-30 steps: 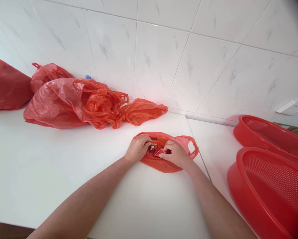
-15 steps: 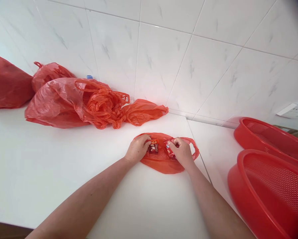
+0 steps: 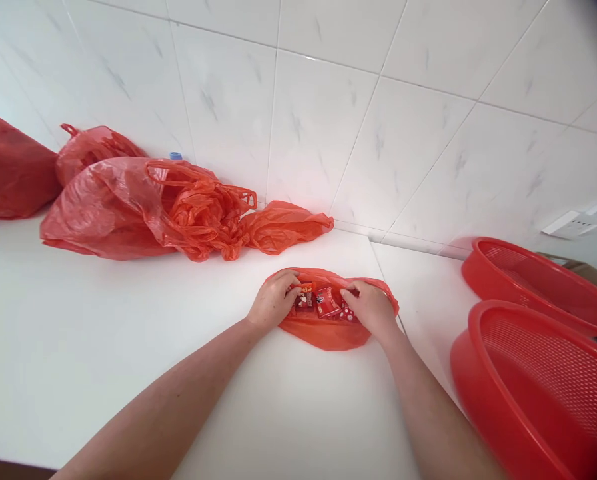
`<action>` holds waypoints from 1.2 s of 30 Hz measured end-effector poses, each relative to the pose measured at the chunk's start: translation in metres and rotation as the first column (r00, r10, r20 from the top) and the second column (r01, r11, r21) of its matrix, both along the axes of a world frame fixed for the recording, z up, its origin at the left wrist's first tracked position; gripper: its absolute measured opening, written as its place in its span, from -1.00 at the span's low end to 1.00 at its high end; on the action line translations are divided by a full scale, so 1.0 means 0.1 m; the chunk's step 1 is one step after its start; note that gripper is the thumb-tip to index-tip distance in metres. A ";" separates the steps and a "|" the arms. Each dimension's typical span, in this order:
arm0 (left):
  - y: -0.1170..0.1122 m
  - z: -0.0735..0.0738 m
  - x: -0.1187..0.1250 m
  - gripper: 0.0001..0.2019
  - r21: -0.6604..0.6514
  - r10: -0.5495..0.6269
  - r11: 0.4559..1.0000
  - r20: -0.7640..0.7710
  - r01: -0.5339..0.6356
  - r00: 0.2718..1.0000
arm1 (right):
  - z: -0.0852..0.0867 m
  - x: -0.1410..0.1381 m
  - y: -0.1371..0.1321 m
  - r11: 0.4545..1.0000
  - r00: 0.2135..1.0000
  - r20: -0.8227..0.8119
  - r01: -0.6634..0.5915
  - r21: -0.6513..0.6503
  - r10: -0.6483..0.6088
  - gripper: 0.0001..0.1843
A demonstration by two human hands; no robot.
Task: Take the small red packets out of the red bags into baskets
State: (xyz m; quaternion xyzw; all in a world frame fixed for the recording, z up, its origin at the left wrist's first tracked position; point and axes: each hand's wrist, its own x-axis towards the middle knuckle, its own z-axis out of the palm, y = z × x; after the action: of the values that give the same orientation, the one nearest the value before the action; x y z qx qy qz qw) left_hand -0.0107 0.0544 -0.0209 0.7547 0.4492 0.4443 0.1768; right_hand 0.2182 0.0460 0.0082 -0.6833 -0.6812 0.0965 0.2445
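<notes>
A red plastic bag [image 3: 326, 339] lies open on the white table in front of me. Small red snack packets sit in its mouth: a dark red one [image 3: 305, 300] by my left fingers, a bright red one [image 3: 327, 303] in the middle, and a white-dotted one [image 3: 347, 312] under my right fingertips. My left hand [image 3: 274, 299] is closed on the bag's left end, thumb over the rim. At the right end my right hand [image 3: 371, 307] is closed, thumb and forefinger pinched at the bag's edge; the palm hides the handle there.
Several filled red plastic bags [image 3: 103, 213] stand along the tiled wall at the left, with a crumpled one [image 3: 286, 227] beside them. A blue cap [image 3: 175, 156] shows behind. Two red perforated baskets [image 3: 478, 347] stand at the right, below a wall socket [image 3: 571, 224].
The bright red packet, in my right hand before, now lies loose in the bag's middle. My right hand has shifted slightly right to the bag's edge. My left hand stays at the left end.
</notes>
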 end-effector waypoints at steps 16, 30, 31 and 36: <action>-0.03 0.05 -0.01 -0.89 -0.054 -0.010 0.998 0.021 0.011 1.000 | -0.02 -0.02 0.03 0.994 0.954 -0.294 -0.028 0.101 0.057 -0.88; -0.01 0.02 -0.01 -0.82 -0.050 -0.025 0.998 0.008 0.025 1.000 | -0.02 -0.16 -0.07 0.959 0.941 -0.259 -0.154 0.236 0.215 -0.85; -0.01 0.02 -0.01 -0.82 -0.052 -0.023 0.998 0.010 0.024 1.000 | -0.03 -0.19 -0.08 0.955 0.941 -0.236 -0.187 0.230 0.241 -0.85; -0.02 0.03 -0.01 -0.82 -0.056 -0.018 0.998 0.010 0.019 1.000 | -0.14 -0.29 -0.07 0.945 0.956 -0.119 -0.236 0.227 0.268 -0.71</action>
State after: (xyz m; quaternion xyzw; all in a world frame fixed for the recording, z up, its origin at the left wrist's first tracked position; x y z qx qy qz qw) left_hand -0.0117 0.0526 -0.0177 0.7516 0.4536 0.4334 0.2039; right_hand 0.1896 0.0388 -0.0058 -0.5517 -0.7494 0.1049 0.3508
